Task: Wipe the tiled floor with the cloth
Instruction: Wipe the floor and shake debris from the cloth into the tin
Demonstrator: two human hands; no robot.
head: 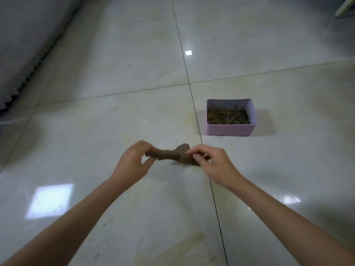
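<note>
A small brown cloth (173, 153), bunched and twisted, is stretched between my two hands just above the glossy pale tiled floor (115, 93). My left hand (134, 162) pinches the cloth's left end between thumb and fingers. My right hand (211, 162) pinches its right end, and its fingers cover that end. The cloth's right part seems to touch the floor beside a dark grout line. Faint brownish smears and dark specks mark the tile near the bottom middle (184, 244).
A pink open box (230, 129) holding brown debris stands on the floor just beyond my right hand. A grey fabric edge with a zigzag hem (28, 54) runs along the left. A pale furniture corner (345, 6) shows at top right.
</note>
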